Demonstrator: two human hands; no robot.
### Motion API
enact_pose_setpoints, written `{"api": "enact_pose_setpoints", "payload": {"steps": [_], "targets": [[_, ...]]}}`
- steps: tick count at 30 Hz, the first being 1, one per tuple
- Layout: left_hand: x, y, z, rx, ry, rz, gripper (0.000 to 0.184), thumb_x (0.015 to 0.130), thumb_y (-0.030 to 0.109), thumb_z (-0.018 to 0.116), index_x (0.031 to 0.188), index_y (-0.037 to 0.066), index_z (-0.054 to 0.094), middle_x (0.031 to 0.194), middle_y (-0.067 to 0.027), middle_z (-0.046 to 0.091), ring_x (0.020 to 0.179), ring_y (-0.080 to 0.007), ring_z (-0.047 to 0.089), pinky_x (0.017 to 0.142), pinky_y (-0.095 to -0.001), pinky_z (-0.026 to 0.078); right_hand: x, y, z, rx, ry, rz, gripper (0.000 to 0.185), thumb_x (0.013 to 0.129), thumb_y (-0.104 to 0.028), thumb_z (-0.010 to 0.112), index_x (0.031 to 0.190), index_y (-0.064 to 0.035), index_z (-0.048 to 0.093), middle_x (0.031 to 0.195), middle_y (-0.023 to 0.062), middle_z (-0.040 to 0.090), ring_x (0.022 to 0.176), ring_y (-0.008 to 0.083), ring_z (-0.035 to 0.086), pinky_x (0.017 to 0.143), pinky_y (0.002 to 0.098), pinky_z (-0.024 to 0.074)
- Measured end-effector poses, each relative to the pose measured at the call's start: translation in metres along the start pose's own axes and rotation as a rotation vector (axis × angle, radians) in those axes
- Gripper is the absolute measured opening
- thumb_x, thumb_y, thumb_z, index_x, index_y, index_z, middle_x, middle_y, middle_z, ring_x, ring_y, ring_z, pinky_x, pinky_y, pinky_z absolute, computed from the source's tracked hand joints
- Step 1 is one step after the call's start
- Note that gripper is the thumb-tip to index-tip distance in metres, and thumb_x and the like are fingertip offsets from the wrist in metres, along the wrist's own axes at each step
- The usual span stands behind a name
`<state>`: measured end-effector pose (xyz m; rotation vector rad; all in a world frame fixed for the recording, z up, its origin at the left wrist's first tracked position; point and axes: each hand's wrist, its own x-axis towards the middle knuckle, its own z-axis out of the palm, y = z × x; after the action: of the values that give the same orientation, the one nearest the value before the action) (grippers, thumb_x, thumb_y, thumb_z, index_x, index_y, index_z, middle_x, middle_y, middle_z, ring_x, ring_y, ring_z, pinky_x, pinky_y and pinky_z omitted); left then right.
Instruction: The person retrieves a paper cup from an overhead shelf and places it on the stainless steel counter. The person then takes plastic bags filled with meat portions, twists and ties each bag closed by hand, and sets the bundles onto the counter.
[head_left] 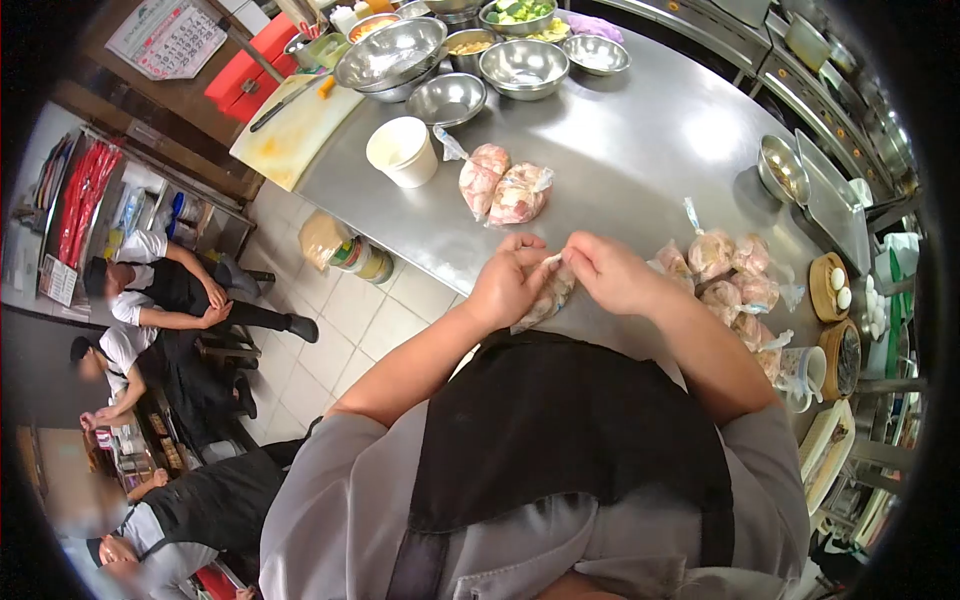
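Both my hands are together at the near edge of the steel table, above a clear plastic bag of pale meat point(547, 302). My left hand point(507, 283) is closed round the bag's gathered neck. Fingers pinched, my right hand point(603, 268) grips the top of the same neck. Beyond them lie two filled bags of pink meat, one point(484, 180) with a twisted end and one point(520, 194) touching it. To the right of my right hand is a pile of several more bagged portions point(712, 255).
A white tub point(402, 152) and metal bowls point(447, 99) stand at the back left, beside a cutting board point(290, 135) with a knife. At right are a bowl point(783, 170), a tray point(833, 190) and eggs point(838, 288). Several people point(165, 270) sit at left.
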<state>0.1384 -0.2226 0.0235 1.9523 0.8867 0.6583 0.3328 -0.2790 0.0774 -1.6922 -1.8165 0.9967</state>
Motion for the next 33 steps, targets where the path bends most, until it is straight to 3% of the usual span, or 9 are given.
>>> {"api": "enact_pose_setpoints", "payload": {"steps": [4,8,11,14,17,23,26,29,33], "targets": [[0.004,-0.027,0.002,-0.145,0.039,-0.017,0.014,0.096,0.011,0.064,0.098,0.002,0.074,0.120,-0.0104,0.057,0.108,-0.0187,0.056,0.087,-0.0293,0.048,0.010,0.011,0.006,-0.276,0.207,-0.122,0.026,0.102,-0.028,0.050,0.095,-0.0041,0.058,0.086,0.0206,0.067,0.083,0.0428,0.065,0.073,0.0517,0.0500],[0.013,-0.030,-0.002,-0.430,0.035,-0.216,0.017,0.096,0.012,0.064,0.098,-0.002,0.074,0.124,-0.0097,0.057,0.115,-0.0180,0.054,0.097,-0.0308,0.045,0.021,0.027,0.021,-0.557,0.171,-0.108,0.027,0.101,-0.027,0.050,0.093,-0.0043,0.060,0.079,0.0194,0.068,0.074,0.0421,0.066,0.069,0.0533,0.0506],[0.018,-0.027,0.013,-0.921,0.135,-0.355,0.018,0.095,0.010,0.063,0.098,-0.006,0.072,0.141,-0.0130,0.051,0.128,-0.0203,0.050,0.102,-0.0349,0.044,0.020,0.016,0.040,-0.604,0.053,-0.051,0.024,0.099,-0.024,0.049,0.092,-0.0038,0.060,0.082,0.0198,0.069,0.074,0.0425,0.067,0.068,0.0541,0.0508],[0.013,-0.021,0.017,-0.446,0.149,-0.188,0.018,0.093,0.012,0.062,0.101,0.004,0.076,0.157,-0.0234,0.034,0.141,-0.0279,0.041,0.110,-0.0353,0.039,0.012,0.008,0.039,-0.582,-0.015,-0.096,0.020,0.097,-0.021,0.051,0.094,-0.0033,0.059,0.083,0.0197,0.070,0.075,0.0426,0.067,0.069,0.0537,0.0516],[0.002,-0.010,0.010,-0.068,0.132,0.110,0.021,0.090,0.013,0.065,0.106,0.004,0.075,0.159,-0.0258,0.030,0.140,-0.0329,0.043,0.112,-0.0391,0.037,0.003,0.001,0.026,-0.552,-0.097,-0.140,0.017,0.094,-0.017,0.054,0.096,-0.0020,0.059,0.082,0.0191,0.069,0.074,0.0425,0.067,0.070,0.0533,0.0526],[0.000,0.005,-0.005,0.259,-0.082,0.248,0.032,0.083,0.013,0.071,0.113,0.003,0.070,0.151,-0.0254,0.040,0.128,-0.0358,0.053,0.103,-0.0403,0.047,0.001,-0.003,0.009,-0.529,0.160,-0.423,0.015,0.088,-0.017,0.062,0.092,-0.0022,0.061,0.089,0.0166,0.068,0.085,0.0379,0.068,0.073,0.0500,0.0534],[0.002,0.000,0.000,-0.056,-0.186,0.019,0.028,0.084,0.006,0.070,0.111,0.002,0.069,0.145,-0.0216,0.045,0.122,-0.0305,0.057,0.097,-0.0370,0.052,0.005,0.002,0.011,-0.480,0.251,-0.521,0.015,0.086,-0.019,0.065,0.087,-0.0045,0.063,0.093,0.0144,0.069,0.089,0.0360,0.067,0.074,0.0484,0.0536],[0.003,0.000,-0.001,-0.115,-0.168,0.133,0.027,0.084,0.000,0.068,0.112,-0.001,0.068,0.143,-0.0184,0.046,0.121,-0.0255,0.058,0.096,-0.0341,0.053,0.008,0.010,0.020,-0.232,0.254,-0.464,0.015,0.086,-0.021,0.067,0.084,-0.0063,0.064,0.092,0.0136,0.069,0.085,0.0372,0.066,0.073,0.0490,0.0530],[-0.003,0.002,0.002,-0.238,-0.134,-0.003,0.031,0.081,-0.002,0.072,0.112,-0.001,0.066,0.135,-0.0178,0.053,0.125,-0.0287,0.054,0.100,-0.0391,0.049,0.007,0.011,0.029,-0.199,0.215,-0.357,0.017,0.087,-0.023,0.068,0.081,-0.0073,0.063,0.090,0.0161,0.068,0.083,0.0391,0.066,0.072,0.0507,0.0514]]}}
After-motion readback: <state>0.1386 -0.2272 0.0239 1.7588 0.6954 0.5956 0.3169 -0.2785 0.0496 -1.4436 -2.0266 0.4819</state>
